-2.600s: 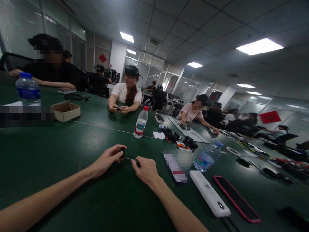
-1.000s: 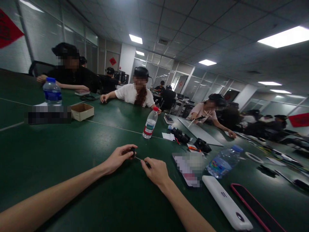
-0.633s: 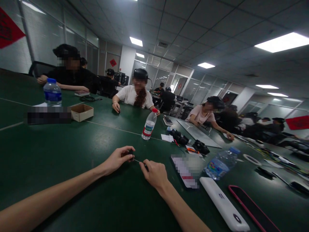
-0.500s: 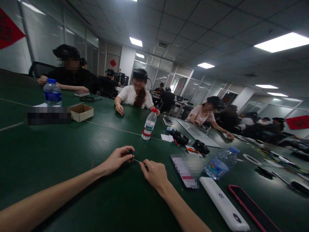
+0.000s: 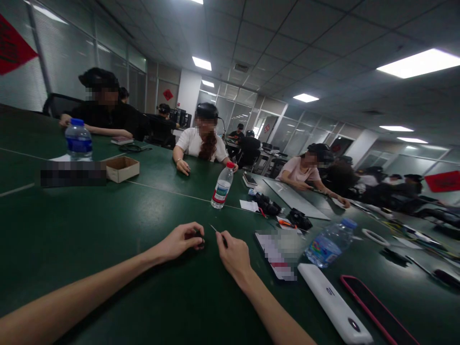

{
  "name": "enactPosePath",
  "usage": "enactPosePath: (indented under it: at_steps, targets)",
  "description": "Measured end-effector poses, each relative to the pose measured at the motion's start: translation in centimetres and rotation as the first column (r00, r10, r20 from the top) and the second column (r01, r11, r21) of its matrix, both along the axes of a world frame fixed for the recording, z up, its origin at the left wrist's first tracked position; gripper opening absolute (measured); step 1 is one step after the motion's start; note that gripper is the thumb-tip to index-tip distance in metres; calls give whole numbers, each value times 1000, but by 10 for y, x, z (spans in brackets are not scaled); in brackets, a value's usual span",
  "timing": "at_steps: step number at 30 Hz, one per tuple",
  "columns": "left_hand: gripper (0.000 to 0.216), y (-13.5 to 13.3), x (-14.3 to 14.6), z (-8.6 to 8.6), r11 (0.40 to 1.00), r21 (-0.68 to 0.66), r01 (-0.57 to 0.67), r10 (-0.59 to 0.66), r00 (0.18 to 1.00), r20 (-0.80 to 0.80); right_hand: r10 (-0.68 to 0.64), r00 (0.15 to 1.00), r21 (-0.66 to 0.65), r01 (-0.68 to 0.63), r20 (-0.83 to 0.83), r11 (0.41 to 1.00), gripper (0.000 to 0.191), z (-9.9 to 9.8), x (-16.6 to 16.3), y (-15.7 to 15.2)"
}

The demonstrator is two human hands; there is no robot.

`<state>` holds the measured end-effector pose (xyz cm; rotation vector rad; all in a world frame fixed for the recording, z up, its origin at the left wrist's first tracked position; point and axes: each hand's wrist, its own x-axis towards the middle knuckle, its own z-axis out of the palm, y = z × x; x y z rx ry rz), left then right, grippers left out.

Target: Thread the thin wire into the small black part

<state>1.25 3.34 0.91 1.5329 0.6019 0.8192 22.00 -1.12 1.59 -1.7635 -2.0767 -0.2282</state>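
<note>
Tool [image 5: 214,230] has swung off the dark part [image 5: 199,236] since the earlier frame, its tip now free between the hands, right hand [image 5: 234,254] pinching the handle. Left hand [image 5: 182,240] grips the part (mostly finger-hidden) over the table [image 5: 151,306], nearer than the bottle [image 5: 220,191]. Judgement: brace the part and line up the tip before any contact.

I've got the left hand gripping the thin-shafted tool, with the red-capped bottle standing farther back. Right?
Wrong hand: the head view shows the right hand gripping the thin-shafted tool. The red-capped bottle does stand farther back.
</note>
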Motion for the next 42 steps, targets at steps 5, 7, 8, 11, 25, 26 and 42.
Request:
enactPosePath:
  at_steps: [5,7,8,11,25,26,42]
  targets:
    - [25,2,-3,-4,991,-105,-80,89,993,84,121,992,-51,-122,-20,991,41,2,0,-3]
    - [27,3,-4,-6,989,-113,-96,106,990,91,157,987,-74,-158,-15,985,42,3,-1,-4]
    - [27,4,-4,-7,988,-112,-105,116,989,97,166,986,-82,-166,-12,983,42,4,-1,-5]
    - [28,5,-3,-10,985,-108,-138,150,982,115,171,985,-87,-170,2,982,42,4,-1,-4]
    - [36,4,-5,-2,991,22,-133,134,991,-21,205,974,-115,-194,94,974,40,7,-2,-6]
    - [36,4,-5,-1,991,38,-127,128,991,-28,204,973,-116,-192,107,975,40,7,-3,-6]
    - [42,2,-3,-1,994,88,-71,78,994,-79,-38,999,-138,43,39,989,50,6,-4,-2]
